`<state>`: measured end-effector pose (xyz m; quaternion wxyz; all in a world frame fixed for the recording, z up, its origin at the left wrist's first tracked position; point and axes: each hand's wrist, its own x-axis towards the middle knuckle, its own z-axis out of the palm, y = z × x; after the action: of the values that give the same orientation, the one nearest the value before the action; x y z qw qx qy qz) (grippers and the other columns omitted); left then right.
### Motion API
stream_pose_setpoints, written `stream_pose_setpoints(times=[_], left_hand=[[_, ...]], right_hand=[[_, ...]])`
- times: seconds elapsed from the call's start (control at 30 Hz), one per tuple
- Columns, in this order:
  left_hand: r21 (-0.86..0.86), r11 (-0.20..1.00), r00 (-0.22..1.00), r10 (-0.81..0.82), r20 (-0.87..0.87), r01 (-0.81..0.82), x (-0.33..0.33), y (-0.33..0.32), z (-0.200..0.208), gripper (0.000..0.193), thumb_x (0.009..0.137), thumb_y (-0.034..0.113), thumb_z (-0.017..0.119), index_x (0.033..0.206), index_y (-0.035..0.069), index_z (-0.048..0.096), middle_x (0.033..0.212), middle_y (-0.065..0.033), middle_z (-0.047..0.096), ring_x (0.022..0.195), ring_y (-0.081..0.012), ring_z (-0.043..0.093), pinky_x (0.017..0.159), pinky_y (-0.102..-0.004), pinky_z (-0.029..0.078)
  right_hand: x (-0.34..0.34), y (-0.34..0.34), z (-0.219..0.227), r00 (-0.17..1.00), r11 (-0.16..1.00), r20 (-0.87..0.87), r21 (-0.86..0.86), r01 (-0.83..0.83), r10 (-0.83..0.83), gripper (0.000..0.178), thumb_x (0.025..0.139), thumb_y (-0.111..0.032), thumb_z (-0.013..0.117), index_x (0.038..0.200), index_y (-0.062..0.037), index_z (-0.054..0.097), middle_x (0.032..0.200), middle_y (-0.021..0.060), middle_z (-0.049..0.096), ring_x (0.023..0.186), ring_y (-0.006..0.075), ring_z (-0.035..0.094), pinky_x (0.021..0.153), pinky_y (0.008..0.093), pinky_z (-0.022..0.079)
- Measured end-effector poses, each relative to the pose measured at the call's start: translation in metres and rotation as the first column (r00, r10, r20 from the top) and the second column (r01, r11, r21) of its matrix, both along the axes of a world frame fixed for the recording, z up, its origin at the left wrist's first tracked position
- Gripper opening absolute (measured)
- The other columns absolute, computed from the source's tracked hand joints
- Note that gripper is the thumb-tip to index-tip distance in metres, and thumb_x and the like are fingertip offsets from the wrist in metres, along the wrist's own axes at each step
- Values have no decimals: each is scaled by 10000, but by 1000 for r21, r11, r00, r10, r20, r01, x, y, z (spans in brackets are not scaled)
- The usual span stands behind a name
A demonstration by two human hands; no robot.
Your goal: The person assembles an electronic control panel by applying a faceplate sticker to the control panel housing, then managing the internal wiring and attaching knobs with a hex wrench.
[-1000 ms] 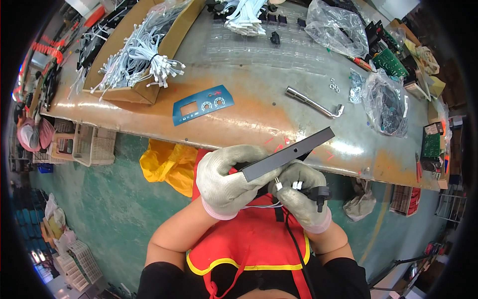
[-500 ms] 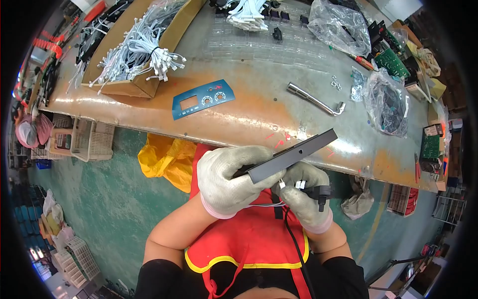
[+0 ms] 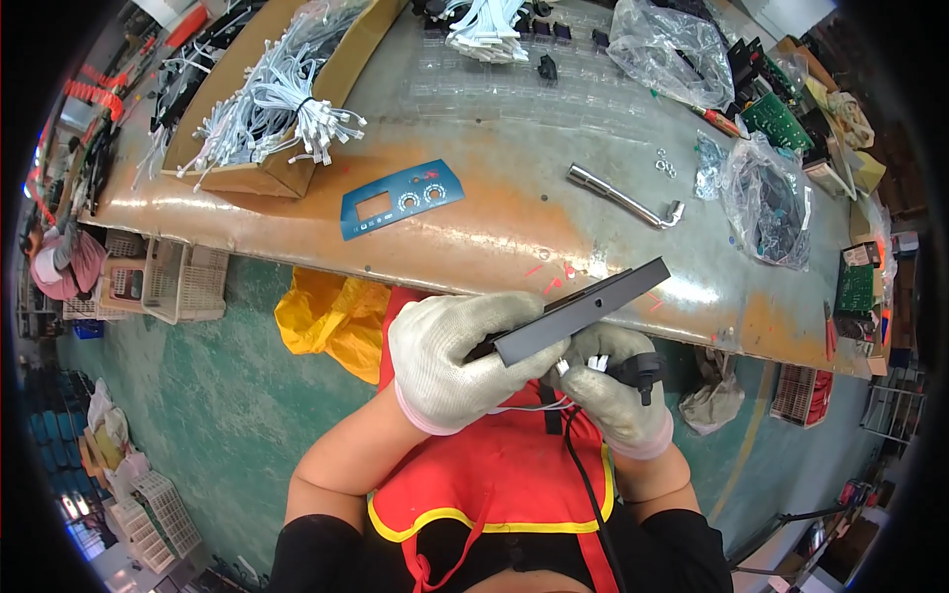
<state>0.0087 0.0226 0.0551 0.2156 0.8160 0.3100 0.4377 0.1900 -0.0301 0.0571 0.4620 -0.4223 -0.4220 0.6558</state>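
Note:
My gloved left hand is closed around one end of a flat black housing, which slants up to the right just off the bench's near edge. Below it, my gloved right hand is closed on thin grey wires tipped with small white connectors. A black round-ended fitting juts out at the right-hand fingers. From between the hands a black cable runs down over my red apron. The housing's underside and some fingertips are hidden.
On the bench lie a blue faceplate, a metal socket wrench and small metal rings. A cardboard box of white cables stands far left. Plastic bags and green circuit boards lie at the right.
My right hand has shifted slightly right and down. The black fitting has turned, showing more of its round end. The housing has barely moved.

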Motion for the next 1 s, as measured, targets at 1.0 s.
stream_pose_setpoints(times=[1.0], left_hand=[[11,1000,999,-9,-31,10,-3,0,2,263,662,-9,717,886,129,710,731,-63,604,561,-202,590,457,-265,450]], right_hand=[[6,6,12,924,934,383,336,-118,-21,137,851,-149,622,842,-14,605,832,82,601,769,203,566,714,316,450]])
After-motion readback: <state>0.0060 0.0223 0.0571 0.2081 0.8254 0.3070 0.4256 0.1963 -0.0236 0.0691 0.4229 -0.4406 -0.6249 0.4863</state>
